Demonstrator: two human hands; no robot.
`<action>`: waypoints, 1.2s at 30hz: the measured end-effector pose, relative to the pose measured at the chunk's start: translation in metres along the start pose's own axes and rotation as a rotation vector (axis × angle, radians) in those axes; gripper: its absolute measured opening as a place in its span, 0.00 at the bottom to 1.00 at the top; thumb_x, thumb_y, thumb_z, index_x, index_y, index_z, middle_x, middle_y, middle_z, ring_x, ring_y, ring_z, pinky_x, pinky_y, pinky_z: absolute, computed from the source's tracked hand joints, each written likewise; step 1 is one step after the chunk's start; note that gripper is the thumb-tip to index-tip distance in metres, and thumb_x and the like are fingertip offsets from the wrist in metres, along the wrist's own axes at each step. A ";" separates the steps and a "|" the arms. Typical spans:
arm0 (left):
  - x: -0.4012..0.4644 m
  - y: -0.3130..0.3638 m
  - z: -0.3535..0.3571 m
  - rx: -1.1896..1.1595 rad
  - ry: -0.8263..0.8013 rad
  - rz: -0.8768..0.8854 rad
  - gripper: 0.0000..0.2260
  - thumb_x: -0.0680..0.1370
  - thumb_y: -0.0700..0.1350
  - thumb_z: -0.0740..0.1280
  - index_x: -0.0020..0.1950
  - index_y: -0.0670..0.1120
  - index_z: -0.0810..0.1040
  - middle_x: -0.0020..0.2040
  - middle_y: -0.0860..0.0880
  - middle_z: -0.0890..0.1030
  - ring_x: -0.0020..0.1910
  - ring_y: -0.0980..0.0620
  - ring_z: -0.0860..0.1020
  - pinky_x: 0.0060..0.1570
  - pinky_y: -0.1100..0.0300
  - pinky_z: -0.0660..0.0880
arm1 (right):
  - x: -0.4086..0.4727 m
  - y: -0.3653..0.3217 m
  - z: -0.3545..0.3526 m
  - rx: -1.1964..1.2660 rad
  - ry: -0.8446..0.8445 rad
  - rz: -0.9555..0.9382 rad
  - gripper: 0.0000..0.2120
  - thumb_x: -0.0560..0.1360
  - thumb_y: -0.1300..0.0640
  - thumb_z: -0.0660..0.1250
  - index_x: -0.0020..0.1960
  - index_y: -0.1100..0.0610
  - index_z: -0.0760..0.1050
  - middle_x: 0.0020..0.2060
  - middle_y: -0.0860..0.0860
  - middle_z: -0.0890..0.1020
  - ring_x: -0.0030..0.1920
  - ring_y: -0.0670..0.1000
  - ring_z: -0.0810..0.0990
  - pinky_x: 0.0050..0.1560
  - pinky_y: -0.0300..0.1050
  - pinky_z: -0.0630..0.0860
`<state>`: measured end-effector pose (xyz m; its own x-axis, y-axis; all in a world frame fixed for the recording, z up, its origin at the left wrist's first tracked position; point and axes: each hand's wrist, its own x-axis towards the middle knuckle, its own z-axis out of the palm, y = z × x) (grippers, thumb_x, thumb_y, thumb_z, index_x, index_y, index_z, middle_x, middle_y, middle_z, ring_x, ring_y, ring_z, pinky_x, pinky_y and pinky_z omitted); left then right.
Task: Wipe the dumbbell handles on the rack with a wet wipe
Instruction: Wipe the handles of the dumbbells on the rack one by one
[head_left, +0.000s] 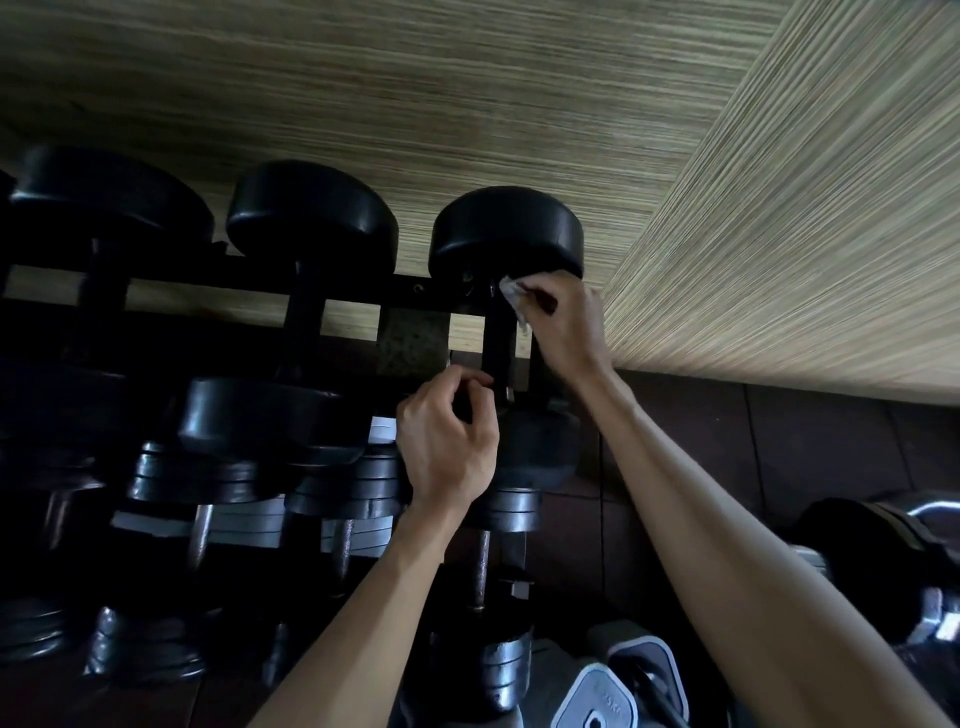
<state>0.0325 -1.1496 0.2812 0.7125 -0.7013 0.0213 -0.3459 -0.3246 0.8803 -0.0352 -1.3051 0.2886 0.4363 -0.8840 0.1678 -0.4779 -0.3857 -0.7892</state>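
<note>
- head view: right hand (563, 317) pinches a white wet wipe (511, 299) in curled fingers (535, 296), pressed on the far end of the handle (497, 343) of the rightmost dumbbell (506, 234) on the rack's (260, 270) top row.
- left hand (447, 441) at the near end of the same handle, fingers curled; what they grip is hidden, cannot tell.
- two more black dumbbells (311, 213) sit left on the same row.
- plate dumbbells (358, 483) sit on the lower tier.
- striped wall (727, 156) behind.

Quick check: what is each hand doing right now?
Left hand: fingers curled at the near end of the dumbbell handle; grip cannot be told.
Right hand: pinching the wet wipe against the handle's far end.
</note>
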 end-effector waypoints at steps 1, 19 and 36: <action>0.000 0.000 0.000 0.000 0.001 0.006 0.10 0.76 0.51 0.59 0.44 0.54 0.80 0.35 0.59 0.81 0.32 0.56 0.78 0.43 0.44 0.79 | 0.000 0.002 0.003 -0.012 -0.003 -0.008 0.07 0.77 0.55 0.72 0.48 0.58 0.85 0.42 0.52 0.84 0.43 0.48 0.82 0.43 0.36 0.75; 0.072 -0.001 -0.015 -0.200 -0.558 0.029 0.10 0.75 0.39 0.73 0.55 0.41 0.80 0.50 0.48 0.82 0.44 0.65 0.79 0.47 0.72 0.72 | -0.054 -0.029 -0.017 0.345 -0.117 0.228 0.05 0.78 0.57 0.71 0.51 0.59 0.82 0.39 0.53 0.85 0.41 0.50 0.84 0.43 0.46 0.82; 0.105 -0.025 0.014 -0.156 -0.411 -0.190 0.08 0.80 0.47 0.68 0.50 0.43 0.85 0.41 0.54 0.82 0.38 0.61 0.78 0.41 0.72 0.73 | -0.081 -0.036 0.020 -0.039 0.312 0.309 0.08 0.80 0.60 0.63 0.48 0.56 0.81 0.40 0.45 0.83 0.41 0.46 0.81 0.47 0.50 0.79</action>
<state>0.1074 -1.2238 0.2550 0.4426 -0.8421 -0.3080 -0.1147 -0.3938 0.9120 -0.0378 -1.2143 0.2916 0.0204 -0.9945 0.1025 -0.5806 -0.0952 -0.8086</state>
